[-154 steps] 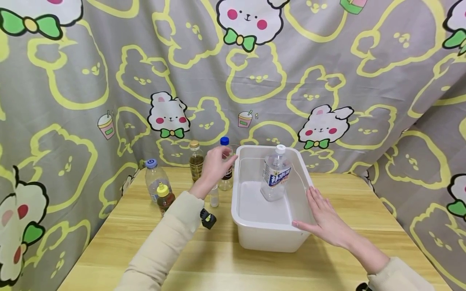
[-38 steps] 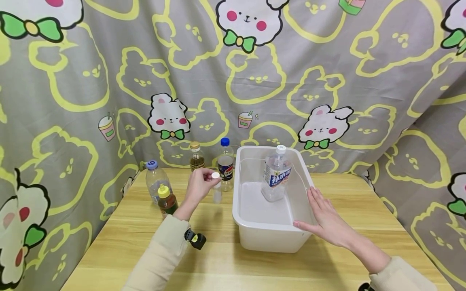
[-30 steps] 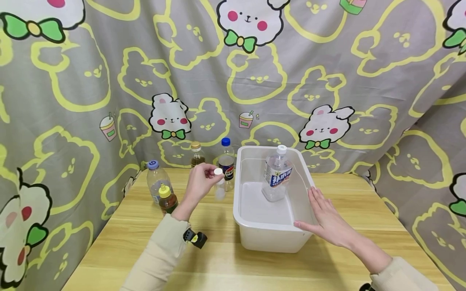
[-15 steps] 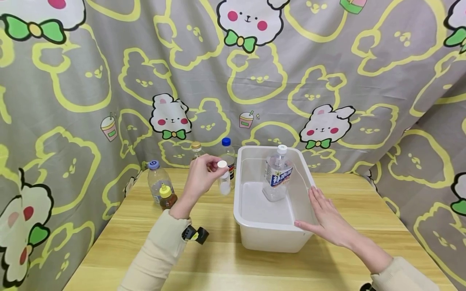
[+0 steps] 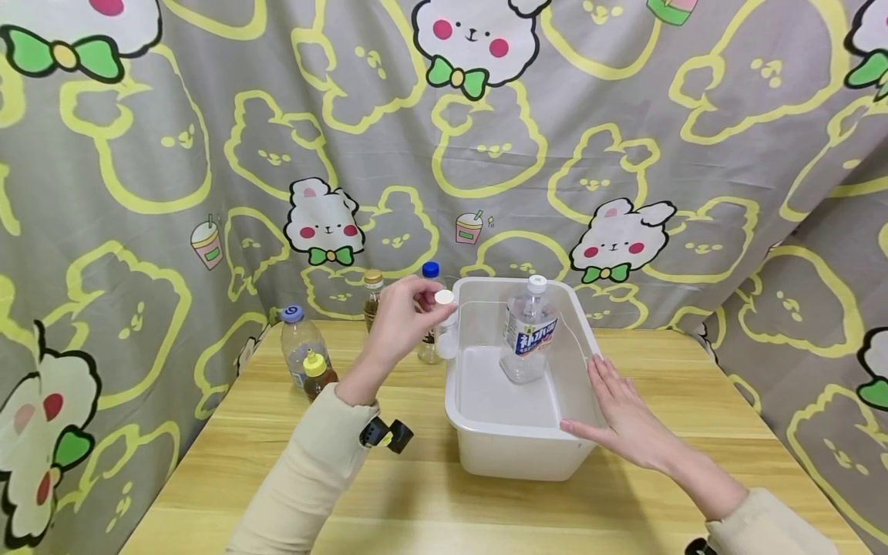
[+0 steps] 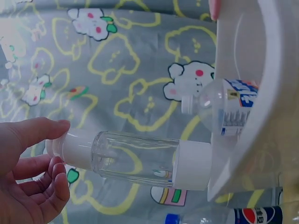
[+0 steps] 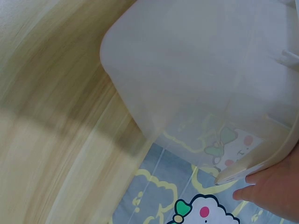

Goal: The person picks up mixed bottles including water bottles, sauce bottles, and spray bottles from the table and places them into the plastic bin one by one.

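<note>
My left hand (image 5: pixel 402 320) pinches a small clear bottle (image 6: pixel 135 158) by its white cap, between thumb and fingers. The bottle has a thick white base and hangs upright at the left rim of the white plastic tub (image 5: pixel 486 433), overlapping that rim in the head view. In the left wrist view the base is right by the tub wall. My right hand (image 5: pixel 624 416) rests with straight fingers on the tub's right rim, the thumb at the near corner. Inside the tub stands a large clear bottle (image 5: pixel 530 335) with a white cap and a blue-and-white label.
Left of the tub, a blue-capped Pepsi bottle (image 5: pixel 430 351) and a gold-capped bottle (image 5: pixel 372 304) stand partly behind my left hand. Farther left are a clear bottle with a purple-blue cap (image 5: pixel 292 314) and a yellow-capped squeeze bottle (image 5: pixel 317 364). A patterned curtain (image 5: pixel 492 177) hangs behind the table.
My left hand has taken hold of the small bottle's cap, lifted it from among the other bottles and carried it up and right to the tub's left rim. The right hand stays put.
</note>
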{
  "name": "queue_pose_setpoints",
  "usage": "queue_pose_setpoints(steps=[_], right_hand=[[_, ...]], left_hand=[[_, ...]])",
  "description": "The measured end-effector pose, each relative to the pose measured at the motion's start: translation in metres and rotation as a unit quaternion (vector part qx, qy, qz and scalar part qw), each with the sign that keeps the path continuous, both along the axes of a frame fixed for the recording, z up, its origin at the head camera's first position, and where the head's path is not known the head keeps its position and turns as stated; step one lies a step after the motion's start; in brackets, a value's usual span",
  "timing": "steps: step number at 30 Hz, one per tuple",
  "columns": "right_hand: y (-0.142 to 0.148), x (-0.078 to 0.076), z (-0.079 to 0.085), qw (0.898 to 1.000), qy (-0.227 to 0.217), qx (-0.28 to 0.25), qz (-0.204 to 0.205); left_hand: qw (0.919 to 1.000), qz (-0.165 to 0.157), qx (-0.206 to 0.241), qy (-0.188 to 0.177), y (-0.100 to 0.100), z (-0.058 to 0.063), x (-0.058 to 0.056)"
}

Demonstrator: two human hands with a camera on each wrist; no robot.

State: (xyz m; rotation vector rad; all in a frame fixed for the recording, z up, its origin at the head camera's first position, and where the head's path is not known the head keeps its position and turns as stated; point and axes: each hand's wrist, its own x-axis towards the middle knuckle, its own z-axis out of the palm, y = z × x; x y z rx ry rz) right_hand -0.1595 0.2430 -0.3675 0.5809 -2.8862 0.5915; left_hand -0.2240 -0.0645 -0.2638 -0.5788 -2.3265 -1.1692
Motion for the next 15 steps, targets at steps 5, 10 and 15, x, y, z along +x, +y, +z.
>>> queue_pose_setpoints(steps=[5, 10, 15], right_hand=[[0.000, 0.000, -0.001, 1.000, -0.001, -0.001, -0.001], [0.000, 0.000, -0.001, 1.000, -0.003, -0.003, -0.001], [0.000, -0.001, 0.000, 1.000, -0.004, 0.000, 0.000]], left_hand=[[1.0000, -0.009, -0.003, -0.002, 0.012, 0.004, -0.004], [0.9997, -0.020, -0.012, -0.006, 0.023, 0.006, -0.010], [0.9991, -0.032, -0.012, -0.023, 0.034, 0.008, -0.015]])
